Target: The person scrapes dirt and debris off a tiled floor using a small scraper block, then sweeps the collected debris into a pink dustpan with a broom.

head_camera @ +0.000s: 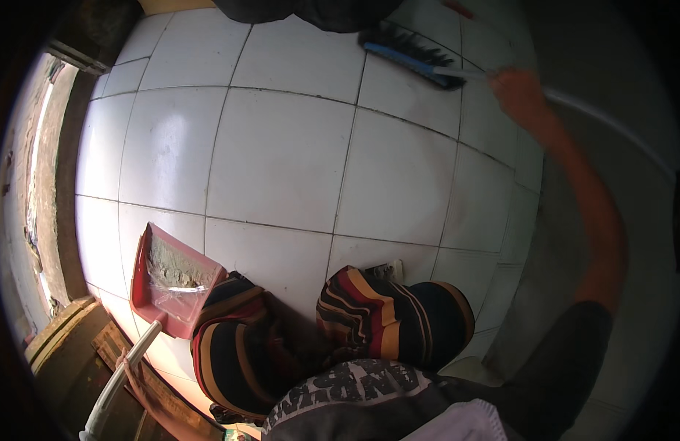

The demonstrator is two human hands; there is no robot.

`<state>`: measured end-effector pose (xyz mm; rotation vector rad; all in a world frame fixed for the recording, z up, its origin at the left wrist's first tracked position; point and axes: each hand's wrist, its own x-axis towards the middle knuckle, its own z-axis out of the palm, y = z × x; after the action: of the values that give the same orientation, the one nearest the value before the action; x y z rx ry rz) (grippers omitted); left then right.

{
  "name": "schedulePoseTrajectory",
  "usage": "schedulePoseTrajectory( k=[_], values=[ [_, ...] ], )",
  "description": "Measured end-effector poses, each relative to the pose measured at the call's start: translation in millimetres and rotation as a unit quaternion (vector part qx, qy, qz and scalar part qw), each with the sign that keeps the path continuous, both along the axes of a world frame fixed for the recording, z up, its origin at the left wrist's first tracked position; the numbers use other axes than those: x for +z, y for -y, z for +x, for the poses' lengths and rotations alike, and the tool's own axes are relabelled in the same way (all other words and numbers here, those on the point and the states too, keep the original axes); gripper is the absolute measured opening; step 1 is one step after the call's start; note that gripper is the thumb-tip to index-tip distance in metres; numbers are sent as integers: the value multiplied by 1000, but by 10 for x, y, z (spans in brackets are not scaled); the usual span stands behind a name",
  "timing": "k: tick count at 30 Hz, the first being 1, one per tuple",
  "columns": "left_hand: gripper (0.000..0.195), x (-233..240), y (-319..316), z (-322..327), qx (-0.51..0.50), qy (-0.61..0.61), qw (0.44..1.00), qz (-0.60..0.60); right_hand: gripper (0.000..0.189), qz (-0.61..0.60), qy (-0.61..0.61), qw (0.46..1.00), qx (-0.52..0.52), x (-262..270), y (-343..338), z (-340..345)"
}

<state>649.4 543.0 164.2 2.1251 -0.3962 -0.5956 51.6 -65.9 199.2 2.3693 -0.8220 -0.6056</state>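
Note:
My right hand [516, 93], at the upper right, is closed around the pale handle of a broom [400, 55]. The broom has a blue head and dark bristles, and lies against the white floor tiles near the top. At the lower left, my left hand [131, 366] is at the white handle of a red plastic dustpan [177, 281]; its fingers are partly hidden behind the handle. Grey dust and a piece of clear plastic are in the dustpan, which rests on the tiles beside my striped trouser leg.
A dark rounded object [312, 11] is at the top edge, by the broom head. A small red thing [457, 8] is blurred nearby. Along the left runs a door sill [70, 182]. A worn wooden piece [64, 331] stands at lower left; a grey wall [582, 220] is on the right.

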Motion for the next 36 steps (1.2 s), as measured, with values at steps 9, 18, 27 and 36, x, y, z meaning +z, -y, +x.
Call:
schedulePoseTrajectory(
  k=[9,18,27,36],
  values=[
    [25,-43,-113,187,-115,24,992,44,24,48,185,981,-31,515,-865,1143],
    [21,-530,-173,289,-144,80,986,22,9,-26,43,998,-24,-227,-215,1661],
    [19,-344,-201,49,-88,129,987,29,10,97,106,988,64,701,-1085,2559],
    [17,-254,-72,-63,-86,149,985,9,15,-26,156,987,15,158,308,3656]
  ],
)
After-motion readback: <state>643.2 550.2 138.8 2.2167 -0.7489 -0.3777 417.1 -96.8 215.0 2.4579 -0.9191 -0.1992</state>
